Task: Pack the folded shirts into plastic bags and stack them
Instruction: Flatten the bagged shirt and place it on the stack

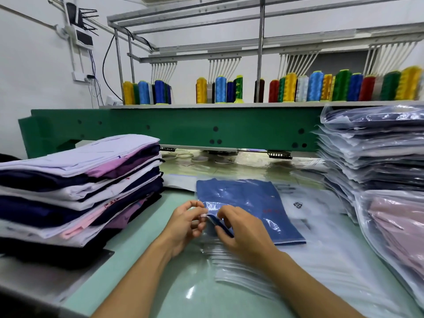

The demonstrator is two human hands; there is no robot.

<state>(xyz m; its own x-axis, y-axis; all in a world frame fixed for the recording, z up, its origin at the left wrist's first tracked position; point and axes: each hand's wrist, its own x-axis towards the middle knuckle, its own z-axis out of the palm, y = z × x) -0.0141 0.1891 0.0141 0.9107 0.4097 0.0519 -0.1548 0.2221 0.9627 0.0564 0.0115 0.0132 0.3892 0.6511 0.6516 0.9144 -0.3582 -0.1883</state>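
Desk (160, 283): pale green, both my forearms come in from 6 o'clock. A loose pile of empty bags (252, 274) lies flat on it at 5 o'clock, under my right wrist and running under the work piece.

Left grip (188, 222): fingers curled, thumb and forefinger pinched on the near-left edge of the bag (212, 205). There's a small pale bit between the fingertips, can't tell what.

Right grip (238, 230): just beside the left, fingers curled over the same edge, thumb under, pinching plastic plus a fold of blue cloth.

Blue shirt (247, 200): folded, inside that bag, mid-desk, running from my grips toward 1 o'clock. Near-left corner is lifted, the rest lies flat.

9 o'clock: stack of folded shirts (80, 180) in white, navy, purple and pink.

3 o'clock: tall stack of bagged shirts (371, 157). Nearer, at 4 o'clock, a bagged pink shirt (394, 226) lies tilted.

12 o'clock: green machine beam (183, 129) spans the desk, with thread cones (321, 86) in a row on the shelf above it.
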